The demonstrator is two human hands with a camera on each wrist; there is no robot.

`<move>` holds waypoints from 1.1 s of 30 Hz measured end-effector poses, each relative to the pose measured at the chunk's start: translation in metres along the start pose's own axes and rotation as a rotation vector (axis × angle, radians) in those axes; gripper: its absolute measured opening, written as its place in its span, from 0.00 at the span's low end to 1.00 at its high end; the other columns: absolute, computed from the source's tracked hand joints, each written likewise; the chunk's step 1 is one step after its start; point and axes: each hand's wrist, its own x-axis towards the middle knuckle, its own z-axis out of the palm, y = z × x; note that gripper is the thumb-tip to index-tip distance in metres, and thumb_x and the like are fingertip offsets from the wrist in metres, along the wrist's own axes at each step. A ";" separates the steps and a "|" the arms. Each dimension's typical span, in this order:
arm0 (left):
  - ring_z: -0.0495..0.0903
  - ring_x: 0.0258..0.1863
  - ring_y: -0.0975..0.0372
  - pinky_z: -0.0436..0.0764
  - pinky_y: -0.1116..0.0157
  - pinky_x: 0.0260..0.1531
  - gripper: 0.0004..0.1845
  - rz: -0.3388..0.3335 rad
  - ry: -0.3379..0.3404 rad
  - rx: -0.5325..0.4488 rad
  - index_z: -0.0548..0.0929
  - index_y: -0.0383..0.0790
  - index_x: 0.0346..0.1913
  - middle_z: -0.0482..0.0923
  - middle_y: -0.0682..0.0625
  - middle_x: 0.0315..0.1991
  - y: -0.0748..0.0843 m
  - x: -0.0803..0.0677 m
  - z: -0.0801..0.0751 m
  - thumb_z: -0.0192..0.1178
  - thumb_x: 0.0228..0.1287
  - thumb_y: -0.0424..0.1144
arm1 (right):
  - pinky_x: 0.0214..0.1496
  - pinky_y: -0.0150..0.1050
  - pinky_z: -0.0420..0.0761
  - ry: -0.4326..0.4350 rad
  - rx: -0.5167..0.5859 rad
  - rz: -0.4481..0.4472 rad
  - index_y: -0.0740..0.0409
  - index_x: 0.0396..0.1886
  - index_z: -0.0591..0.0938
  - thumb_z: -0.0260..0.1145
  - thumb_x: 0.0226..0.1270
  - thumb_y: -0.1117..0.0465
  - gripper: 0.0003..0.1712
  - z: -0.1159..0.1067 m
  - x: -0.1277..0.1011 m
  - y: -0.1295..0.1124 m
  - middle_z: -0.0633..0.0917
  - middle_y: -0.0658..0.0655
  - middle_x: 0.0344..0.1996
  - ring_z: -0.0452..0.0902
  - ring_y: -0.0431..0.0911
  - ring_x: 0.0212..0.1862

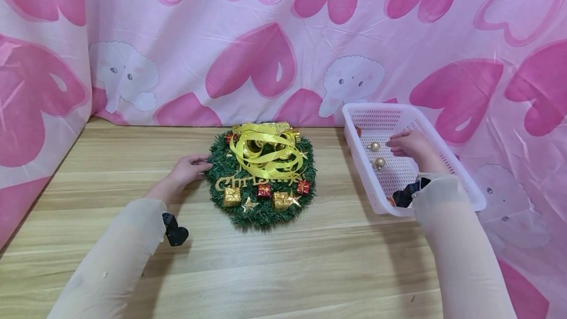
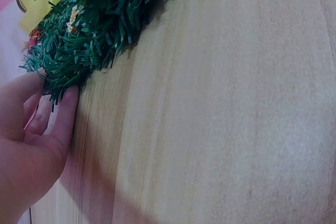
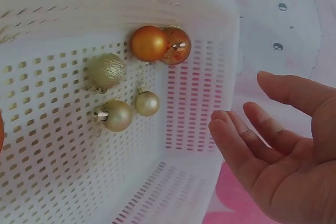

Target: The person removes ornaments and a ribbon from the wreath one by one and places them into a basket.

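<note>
A green Christmas wreath (image 1: pixel 261 215) lies on the table, with yellow ribbon (image 1: pixel 266 161), gold bells (image 1: pixel 250 146), small gift boxes (image 1: pixel 232 197), stars and gold lettering on it. At its left edge my left hand (image 1: pixel 188 169) holds the greenery, thumb and fingers at either side of the rim in the left wrist view. My right hand (image 1: pixel 412 146) hovers over the white plastic basket (image 1: pixel 359 166), fingers loosely bent and holding nothing. Inside the basket lie small gold baubles (image 3: pixel 118 115) and, in a corner, orange baubles (image 3: pixel 149 43).
The wooden table (image 1: pixel 274 270) runs up to a pink cloth backdrop (image 1: pixel 186 38) with hearts, hung behind and along both sides. The basket's raised walls surround the baubles, and its right side stands close to the cloth.
</note>
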 end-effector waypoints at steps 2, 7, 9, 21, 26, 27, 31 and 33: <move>0.71 0.57 0.52 0.77 0.61 0.59 0.29 -0.001 -0.002 -0.005 0.57 0.28 0.69 0.64 0.30 0.63 0.000 0.000 0.000 0.51 0.69 0.35 | 0.48 0.34 0.85 -0.007 0.009 -0.028 0.72 0.62 0.64 0.59 0.67 0.53 0.33 0.000 0.001 -0.005 0.76 0.65 0.51 0.76 0.29 0.28; 0.73 0.52 0.59 0.78 0.63 0.58 0.29 -0.003 -0.004 -0.010 0.57 0.29 0.69 0.64 0.30 0.63 0.000 0.000 -0.001 0.51 0.69 0.35 | 0.54 0.36 0.83 -0.024 0.017 -0.135 0.70 0.65 0.63 0.58 0.68 0.52 0.34 0.008 0.000 -0.028 0.71 0.69 0.60 0.80 0.43 0.46; 0.73 0.52 0.60 0.78 0.63 0.58 0.29 -0.004 -0.003 -0.017 0.57 0.29 0.69 0.63 0.30 0.63 0.000 0.000 -0.001 0.51 0.69 0.35 | 0.59 0.42 0.80 -0.028 0.019 -0.190 0.68 0.66 0.64 0.58 0.68 0.53 0.33 0.015 -0.003 -0.040 0.70 0.68 0.62 0.75 0.50 0.54; 0.73 0.43 0.72 0.81 0.71 0.52 0.28 0.008 0.005 -0.040 0.57 0.28 0.68 0.63 0.29 0.64 0.001 -0.002 -0.001 0.51 0.69 0.34 | 0.57 0.33 0.79 -0.180 0.108 -0.490 0.62 0.63 0.69 0.65 0.62 0.61 0.30 0.074 -0.020 -0.100 0.76 0.65 0.58 0.75 0.47 0.54; 0.73 0.40 0.75 0.82 0.72 0.50 0.29 0.013 0.007 -0.044 0.57 0.27 0.68 0.63 0.28 0.64 0.001 -0.002 -0.001 0.51 0.69 0.34 | 0.61 0.41 0.78 -0.288 0.149 -0.560 0.61 0.63 0.69 0.67 0.58 0.64 0.32 0.099 -0.024 -0.110 0.75 0.63 0.59 0.72 0.54 0.58; 0.73 0.40 0.75 0.82 0.72 0.50 0.29 0.009 0.008 -0.045 0.58 0.27 0.68 0.63 0.28 0.64 0.000 -0.002 -0.001 0.51 0.69 0.34 | 0.60 0.42 0.78 -0.310 0.150 -0.575 0.61 0.64 0.68 0.67 0.58 0.64 0.33 0.104 -0.024 -0.111 0.75 0.63 0.59 0.72 0.55 0.58; 0.74 0.43 0.71 0.82 0.73 0.49 0.28 0.006 0.005 -0.041 0.58 0.28 0.68 0.63 0.29 0.64 -0.001 -0.001 0.000 0.51 0.69 0.34 | 0.59 0.43 0.80 -0.373 0.126 -0.610 0.61 0.64 0.69 0.68 0.58 0.64 0.33 0.123 -0.022 -0.113 0.74 0.62 0.60 0.72 0.56 0.58; 0.74 0.47 0.67 0.82 0.73 0.49 0.28 0.003 0.003 -0.044 0.58 0.28 0.68 0.63 0.30 0.64 -0.001 0.000 0.000 0.51 0.69 0.34 | 0.59 0.45 0.79 -0.398 0.098 -0.618 0.60 0.64 0.69 0.68 0.58 0.63 0.33 0.132 -0.022 -0.115 0.73 0.63 0.61 0.71 0.57 0.59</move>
